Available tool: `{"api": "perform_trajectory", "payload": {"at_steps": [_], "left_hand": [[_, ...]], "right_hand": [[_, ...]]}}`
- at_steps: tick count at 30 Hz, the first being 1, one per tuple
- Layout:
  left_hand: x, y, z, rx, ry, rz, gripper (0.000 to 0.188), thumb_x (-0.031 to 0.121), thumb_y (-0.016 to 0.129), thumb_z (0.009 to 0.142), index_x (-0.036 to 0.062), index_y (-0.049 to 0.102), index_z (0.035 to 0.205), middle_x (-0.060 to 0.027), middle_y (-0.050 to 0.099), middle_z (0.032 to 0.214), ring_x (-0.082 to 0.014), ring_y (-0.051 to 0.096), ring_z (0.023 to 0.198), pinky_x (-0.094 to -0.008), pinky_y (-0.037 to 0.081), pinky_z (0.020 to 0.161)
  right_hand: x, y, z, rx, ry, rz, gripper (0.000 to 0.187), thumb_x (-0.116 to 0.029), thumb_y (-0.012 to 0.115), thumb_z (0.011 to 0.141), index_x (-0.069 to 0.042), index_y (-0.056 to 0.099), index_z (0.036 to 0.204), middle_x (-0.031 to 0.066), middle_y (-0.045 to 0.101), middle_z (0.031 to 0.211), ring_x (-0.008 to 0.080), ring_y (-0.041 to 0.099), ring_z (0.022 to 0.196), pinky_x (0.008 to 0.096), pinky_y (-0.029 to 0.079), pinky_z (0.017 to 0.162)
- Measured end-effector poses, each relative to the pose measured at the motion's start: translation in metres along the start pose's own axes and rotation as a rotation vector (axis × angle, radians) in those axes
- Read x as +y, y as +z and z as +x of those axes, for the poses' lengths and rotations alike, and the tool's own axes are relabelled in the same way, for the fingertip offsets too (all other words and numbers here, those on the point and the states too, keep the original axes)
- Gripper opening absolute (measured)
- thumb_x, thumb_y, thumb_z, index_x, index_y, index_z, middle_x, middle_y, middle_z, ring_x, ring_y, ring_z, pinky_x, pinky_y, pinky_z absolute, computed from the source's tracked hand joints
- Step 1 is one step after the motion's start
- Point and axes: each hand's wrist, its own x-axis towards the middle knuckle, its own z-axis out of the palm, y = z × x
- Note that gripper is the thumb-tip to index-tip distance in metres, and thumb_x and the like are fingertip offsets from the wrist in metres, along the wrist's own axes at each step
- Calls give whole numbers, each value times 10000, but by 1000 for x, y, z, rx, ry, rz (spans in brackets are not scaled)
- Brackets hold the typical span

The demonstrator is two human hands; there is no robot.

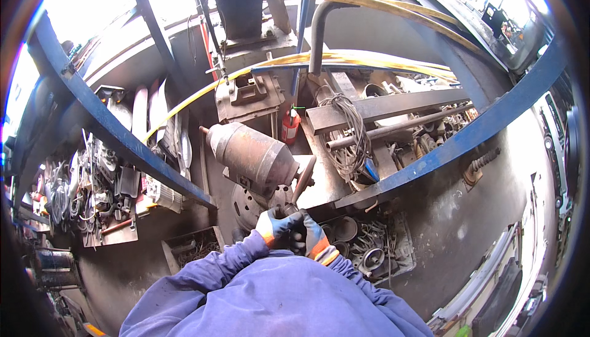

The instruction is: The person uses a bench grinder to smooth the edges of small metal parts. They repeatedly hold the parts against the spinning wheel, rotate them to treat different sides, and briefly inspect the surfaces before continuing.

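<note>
My left hand [274, 225] and my right hand [314, 235], both in blue, white and orange work gloves, are close together just in front of my chest. The fingers of both curl round a small dark piece [294, 219], which they mostly cover; its kind is hard to make out. Just beyond them stands a rusty, barrel-shaped metal machine [252, 155], with a slanting bar [303, 180] at its right end. Beneath it is a round metal disc with holes [246, 206], close to my left hand.
A red fire extinguisher [290, 126] stands behind the machine. Coiled cable [349, 131] hangs over a steel beam [393, 108] at right. A blue curved frame bar [455, 146] crosses the right side. Metal scrap [101, 180] is piled left; a crate of parts [399, 248] sits right of my hands.
</note>
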Motion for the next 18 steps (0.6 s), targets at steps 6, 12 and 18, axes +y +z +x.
{"api": "perform_trajectory", "payload": {"at_steps": [6,12,18], "left_hand": [[-14,-48,3,-362,108,285,429,384,712,870,55,613,1127,27,618,825,-41,491,603,-199,368,511],[-33,-47,13,-521,200,562,290,173,744,825,43,650,1066,30,650,905,-60,564,776,-247,474,681],[-47,-51,22,-332,67,176,280,229,702,896,50,638,1103,15,656,889,-80,594,774,-238,485,686]], "right_hand": [[-51,-11,-26,-147,-299,-1133,381,-426,635,895,-69,705,1008,64,697,833,163,633,704,336,489,644],[-52,14,-38,22,-605,-1636,344,-388,745,814,-52,683,858,83,660,702,126,636,681,317,499,646],[8,-23,-3,356,-907,-1144,498,-474,736,830,-23,637,1017,96,697,845,194,664,768,329,525,715]]}}
